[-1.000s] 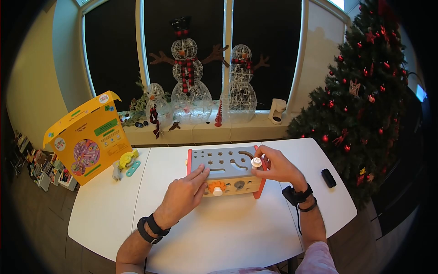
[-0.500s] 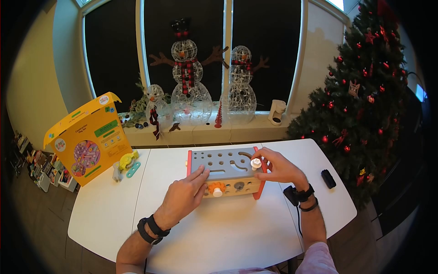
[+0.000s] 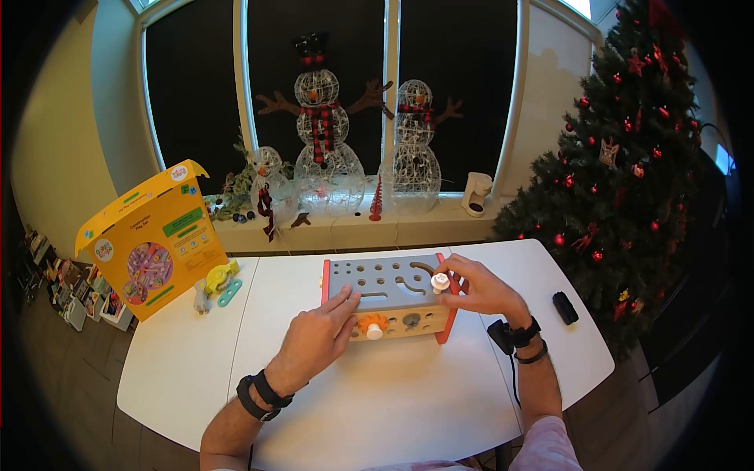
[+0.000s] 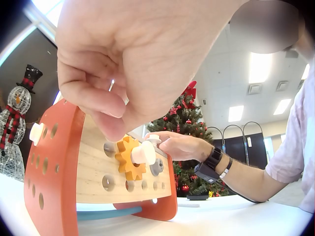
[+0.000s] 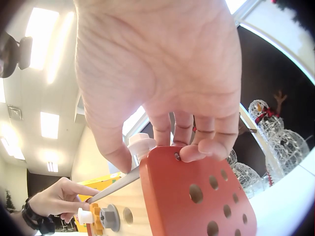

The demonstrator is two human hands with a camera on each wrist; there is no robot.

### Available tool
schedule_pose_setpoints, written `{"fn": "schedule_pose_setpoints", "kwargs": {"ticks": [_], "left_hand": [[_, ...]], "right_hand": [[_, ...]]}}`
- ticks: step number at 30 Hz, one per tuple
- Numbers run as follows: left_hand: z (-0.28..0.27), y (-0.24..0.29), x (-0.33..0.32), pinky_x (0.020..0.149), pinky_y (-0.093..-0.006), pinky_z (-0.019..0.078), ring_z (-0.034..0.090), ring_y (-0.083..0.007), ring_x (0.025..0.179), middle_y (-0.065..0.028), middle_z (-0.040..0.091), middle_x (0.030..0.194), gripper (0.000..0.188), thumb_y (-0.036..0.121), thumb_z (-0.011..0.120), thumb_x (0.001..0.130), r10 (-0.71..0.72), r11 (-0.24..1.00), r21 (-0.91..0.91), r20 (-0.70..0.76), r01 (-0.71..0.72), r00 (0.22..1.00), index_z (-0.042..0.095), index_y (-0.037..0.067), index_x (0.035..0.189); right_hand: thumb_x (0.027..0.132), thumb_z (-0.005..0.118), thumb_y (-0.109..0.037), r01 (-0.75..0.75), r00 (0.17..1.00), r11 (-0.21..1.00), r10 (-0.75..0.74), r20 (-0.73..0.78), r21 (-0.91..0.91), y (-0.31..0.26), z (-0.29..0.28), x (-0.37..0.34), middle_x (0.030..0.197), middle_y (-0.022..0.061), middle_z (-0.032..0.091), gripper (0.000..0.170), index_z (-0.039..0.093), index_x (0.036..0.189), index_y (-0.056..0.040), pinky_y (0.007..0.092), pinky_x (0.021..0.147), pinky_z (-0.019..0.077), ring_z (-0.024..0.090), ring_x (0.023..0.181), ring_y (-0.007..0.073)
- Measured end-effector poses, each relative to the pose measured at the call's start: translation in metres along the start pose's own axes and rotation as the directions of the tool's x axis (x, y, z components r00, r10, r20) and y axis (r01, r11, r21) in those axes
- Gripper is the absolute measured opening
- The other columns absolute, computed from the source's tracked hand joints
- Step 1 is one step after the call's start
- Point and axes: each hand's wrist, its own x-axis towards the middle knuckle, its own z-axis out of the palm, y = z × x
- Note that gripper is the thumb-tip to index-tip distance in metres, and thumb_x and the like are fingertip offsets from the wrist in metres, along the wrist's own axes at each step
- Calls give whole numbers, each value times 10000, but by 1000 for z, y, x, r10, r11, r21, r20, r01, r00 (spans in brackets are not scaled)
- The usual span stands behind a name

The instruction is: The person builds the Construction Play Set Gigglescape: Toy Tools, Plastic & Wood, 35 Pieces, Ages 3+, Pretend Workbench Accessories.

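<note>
A toy workbench with a grey top (image 3: pixel 381 276), wooden front and red end panels (image 5: pixel 182 196) stands on the table. My left hand (image 3: pixel 310 337) rests its fingers on the grey top's front left edge. At the front right corner, my right hand (image 3: pixel 491 294) holds a white bolt (image 3: pixel 440 282) between thumb and fingers; other fingers lie against the red end panel in the right wrist view. On the front, an orange gear (image 4: pixel 130 157) carries a white bolt (image 4: pixel 143 153), beside a grey piece (image 4: pixel 157 167).
A yellow box (image 3: pixel 157 243) stands at the table's left, with yellow-green and teal pieces (image 3: pixel 228 293) by it. A black object (image 3: pixel 565 308) lies on the right of the white table (image 3: pixel 377 400). Behind are wire snowmen (image 3: pixel 326 157) and a decorated tree (image 3: pixel 620 180).
My right wrist has shifted slightly to the right, with the fingers still around the white bolt. My left hand and the workbench show no clear movement.
</note>
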Motion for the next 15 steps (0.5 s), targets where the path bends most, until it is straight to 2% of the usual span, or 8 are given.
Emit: {"fn": "schedule_pose_setpoints", "kwargs": {"ticks": [9, 10, 11, 12, 15], "left_hand": [[1, 0, 0, 820, -415, 666, 797, -344, 790, -201, 706, 1480, 442, 144, 749, 1015, -2, 1000, 4, 3, 2, 1000, 709, 54, 1445], [1, -1, -1, 800, -443, 667, 793, -380, 837, -202, 704, 1479, 430, 150, 730, 1021, 7, 1000, 0, 3, -7, 1000, 697, 58, 1440], [2, -1, -1, 781, -472, 669, 788, -416, 884, -203, 703, 1479, 419, 156, 711, 1028, 16, 1000, -4, 2, -16, 1000, 684, 61, 1435], [1, -1, 0, 781, -472, 669, 788, -416, 884, -203, 703, 1479, 419, 156, 711, 1028, 17, 1000, -4, 1, -17, 1000, 684, 61, 1435], [0, 0, 0, 841, -426, 665, 800, -371, 860, -206, 705, 1476, 442, 141, 748, 1012, -10, 1000, 6, 8, 9, 1000, 709, 49, 1443]], "right_hand": [[927, 852, -255, 24, 999, 999, -24, -31, -26, 6, 3, 1, 1037, 66, 621, 346, 715, 1176, -58, 326, 722, 511, 614, 911, 202], [927, 852, -255, 24, 999, 999, -25, -32, -26, 7, 4, 1, 1037, 66, 621, 346, 715, 1176, -58, 326, 722, 511, 614, 911, 202], [926, 854, -227, 50, 998, 998, -52, -46, -39, 9, 5, 1, 1036, 49, 621, 321, 710, 1158, -57, 305, 699, 511, 610, 879, 167], [926, 855, -200, 77, 995, 996, -80, -60, -52, 10, 5, 2, 1035, 31, 622, 299, 705, 1141, -56, 285, 675, 511, 605, 846, 132], [937, 844, -186, 82, 994, 995, -85, -62, -51, 10, 6, 2, 1030, 32, 624, 272, 709, 1131, -50, 288, 682, 519, 609, 844, 133]]}}
